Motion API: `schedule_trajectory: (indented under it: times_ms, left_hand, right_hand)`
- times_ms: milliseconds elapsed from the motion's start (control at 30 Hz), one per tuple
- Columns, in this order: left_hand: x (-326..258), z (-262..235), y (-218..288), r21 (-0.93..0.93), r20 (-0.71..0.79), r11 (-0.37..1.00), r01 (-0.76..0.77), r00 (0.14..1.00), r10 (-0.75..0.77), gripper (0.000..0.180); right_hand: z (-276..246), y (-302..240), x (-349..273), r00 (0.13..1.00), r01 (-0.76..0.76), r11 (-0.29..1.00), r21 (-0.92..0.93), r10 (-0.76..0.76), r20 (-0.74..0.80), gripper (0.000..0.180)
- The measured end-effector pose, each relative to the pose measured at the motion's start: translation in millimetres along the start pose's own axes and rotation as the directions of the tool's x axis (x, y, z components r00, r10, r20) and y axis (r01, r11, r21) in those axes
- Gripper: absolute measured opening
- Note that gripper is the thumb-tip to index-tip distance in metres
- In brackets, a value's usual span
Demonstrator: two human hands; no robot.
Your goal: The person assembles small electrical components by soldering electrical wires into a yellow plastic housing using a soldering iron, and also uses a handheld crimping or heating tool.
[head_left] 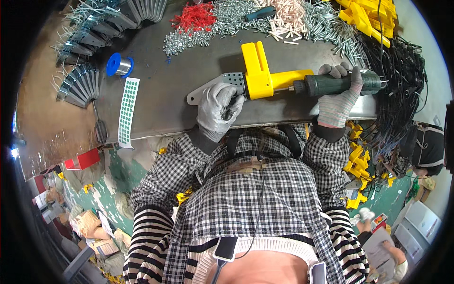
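Observation:
My left hand (217, 110), in a grey glove, is closed over a grey metal plate (195, 96) with rows of small holes. The plate's right end meets a yellow plastic part (257, 71), which has one arm pointing away from me and another to the right. In my right hand (341, 100), also gloved, lies a dark electric screwdriver (318, 85), held level with fingers wrapped around its body. Its bit points left and reaches the yellow part's side; whether a screw sits on the tip is hidden.
Heaps of red pieces (193, 17), nuts (187, 41), screws (231, 16) and pale plugs (288, 16) lie along the table's (156, 94) far side. A solder spool (120, 65), sticker strip (127, 113) and stacked metal parts (79, 84) are left; yellow parts (366, 16) and black cables (402, 75), right.

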State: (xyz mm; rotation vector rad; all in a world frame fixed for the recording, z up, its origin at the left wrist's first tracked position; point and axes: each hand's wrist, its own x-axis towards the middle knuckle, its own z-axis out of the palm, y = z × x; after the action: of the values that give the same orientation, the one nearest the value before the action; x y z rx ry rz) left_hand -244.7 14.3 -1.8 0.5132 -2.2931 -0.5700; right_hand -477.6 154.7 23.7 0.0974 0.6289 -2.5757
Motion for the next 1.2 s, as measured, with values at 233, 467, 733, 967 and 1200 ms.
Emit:
schedule_trajectory:
  times_ms: [233,467,733,967,1200]
  left_hand:
    - [-1.0,3.3,2.7,-0.017,-0.026,0.999,0.034,0.999,-0.035,0.022]
    - [0.3,5.3,0.8,-0.023,-0.043,1.000,-0.011,0.999,0.010,0.024]
    - [3.1,4.1,2.8,-0.025,-0.001,1.000,-0.001,1.000,0.001,0.022]
    - [3.0,3.3,-0.1,-0.008,0.046,0.999,0.032,0.998,-0.032,0.017]
    - [3.9,2.2,-1.2,-0.015,0.061,0.998,0.055,0.997,-0.054,0.014]
  right_hand:
    - [8.8,2.1,-6.2,0.994,0.113,0.989,-0.094,-0.113,0.002,0.039]
    - [1.5,0.4,2.2,0.997,0.076,0.995,-0.067,-0.074,0.031,0.040]
    - [2.5,1.3,1.5,0.997,0.079,0.990,-0.113,-0.076,0.030,0.038]
    - [-0.2,2.8,1.7,1.000,0.025,0.999,-0.031,-0.025,-0.011,0.036]
    - [2.4,4.6,3.5,1.000,0.016,0.999,-0.038,-0.015,0.011,0.036]
